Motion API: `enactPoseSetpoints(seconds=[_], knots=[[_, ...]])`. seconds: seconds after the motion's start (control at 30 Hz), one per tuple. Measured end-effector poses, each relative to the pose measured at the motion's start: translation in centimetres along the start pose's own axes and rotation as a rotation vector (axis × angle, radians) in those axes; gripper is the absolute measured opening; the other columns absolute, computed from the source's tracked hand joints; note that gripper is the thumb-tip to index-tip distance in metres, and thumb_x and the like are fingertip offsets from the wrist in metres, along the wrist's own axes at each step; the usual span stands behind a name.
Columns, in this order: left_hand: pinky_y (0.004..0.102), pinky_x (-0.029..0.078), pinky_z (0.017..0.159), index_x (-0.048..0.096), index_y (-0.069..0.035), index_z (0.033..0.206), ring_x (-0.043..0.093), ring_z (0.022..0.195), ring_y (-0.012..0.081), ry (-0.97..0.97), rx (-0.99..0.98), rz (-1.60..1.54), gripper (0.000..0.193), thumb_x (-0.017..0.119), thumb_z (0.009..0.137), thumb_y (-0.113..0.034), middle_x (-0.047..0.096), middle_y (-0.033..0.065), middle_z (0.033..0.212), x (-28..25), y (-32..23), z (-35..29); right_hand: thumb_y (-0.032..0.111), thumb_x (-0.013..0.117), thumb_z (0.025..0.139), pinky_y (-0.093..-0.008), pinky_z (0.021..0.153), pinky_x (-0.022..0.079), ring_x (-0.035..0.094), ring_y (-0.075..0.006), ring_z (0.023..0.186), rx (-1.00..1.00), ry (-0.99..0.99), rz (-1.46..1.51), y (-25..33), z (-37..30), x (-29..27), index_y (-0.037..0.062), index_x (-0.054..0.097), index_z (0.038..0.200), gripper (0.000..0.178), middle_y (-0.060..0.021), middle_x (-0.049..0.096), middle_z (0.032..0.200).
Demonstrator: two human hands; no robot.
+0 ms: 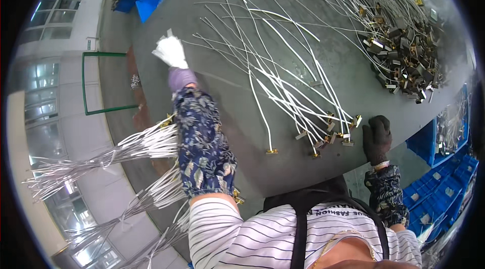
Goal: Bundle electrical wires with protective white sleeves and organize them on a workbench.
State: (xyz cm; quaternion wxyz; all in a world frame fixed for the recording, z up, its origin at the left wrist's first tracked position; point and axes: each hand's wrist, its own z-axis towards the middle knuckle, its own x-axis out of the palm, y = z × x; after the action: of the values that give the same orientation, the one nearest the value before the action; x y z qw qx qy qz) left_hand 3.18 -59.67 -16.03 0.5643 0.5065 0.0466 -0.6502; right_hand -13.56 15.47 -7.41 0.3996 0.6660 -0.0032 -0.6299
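White cables [292, 103], gold-tipped, crisscross; right hand [377, 139] curled, left hand [181, 76] unclear, and I cannot tell either's hold.

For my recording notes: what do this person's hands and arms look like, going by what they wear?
The left hand is covered in purple, apparently a glove; the right hand is gloved in a much darker tone. Both forearms have dark blue floral oversleeves. Past the left one, toward the shoulder, shows a white sleeve with thin dark stripes.
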Motion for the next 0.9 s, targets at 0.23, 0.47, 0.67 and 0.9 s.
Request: enactPoseSetpoints(seconds=[0.23,0.47,0.67,0.9], knots=[[0.0524,0.045,0.09,0.059,-0.007,0.117,0.062,0.097,0.032,0.094,-0.178,-0.412,0.043,0.063,0.084,-0.034,0.065,0.0178,0.104,-20.1,-14.8,-2.7,0.003,0.06,0.078,-0.0453,0.075,0.05,0.062,-0.0395,0.09,0.103,-0.018,-0.089,0.6,-0.2,0.0,0.0094,0.06,0.095,0.018,-0.0141,0.062,0.102],[0.0395,0.051,0.079,0.063,0.013,0.105,0.066,0.081,0.0304,0.749,-0.675,-1.28,0.073,0.089,0.061,-0.04,0.068,0.0232,0.098,-24.8,-8.7,-8.8,0.01,0.059,0.088,-0.0419,0.069,0.049,0.061,-0.0349,0.081,-0.063,-0.066,0.068,0.5,-0.3,-1.0,0.0104,0.06,0.102,0.014,-0.0138,0.061,0.1],[0.0375,0.051,0.081,0.059,0.013,0.116,0.066,0.089,0.0301,0.733,-0.953,-1.581,0.072,0.085,0.069,-0.036,0.068,0.0239,0.104,-24.9,-6.6,-9.0,0.018,0.072,0.077,-0.0454,0.079,0.049,0.062,-0.0298,0.091,-0.367,0.045,0.159,5.0,1.8,-3.2,0.0096,0.06,0.109,0.035,-0.0099,0.063,0.1],[0.0347,0.048,0.079,0.058,0.009,0.118,0.059,0.084,0.023,0.525,-1.142,-1.668,0.059,0.076,0.081,-0.033,0.065,0.0145,0.097,-28.7,-4.9,-9.0,0.026,0.069,0.082,-0.0459,0.073,0.05,0.064,-0.0317,0.088,-0.411,0.467,0.012,4.9,6.1,0.6,0.0137,0.067,0.101,0.023,-0.012,0.065,0.092]])
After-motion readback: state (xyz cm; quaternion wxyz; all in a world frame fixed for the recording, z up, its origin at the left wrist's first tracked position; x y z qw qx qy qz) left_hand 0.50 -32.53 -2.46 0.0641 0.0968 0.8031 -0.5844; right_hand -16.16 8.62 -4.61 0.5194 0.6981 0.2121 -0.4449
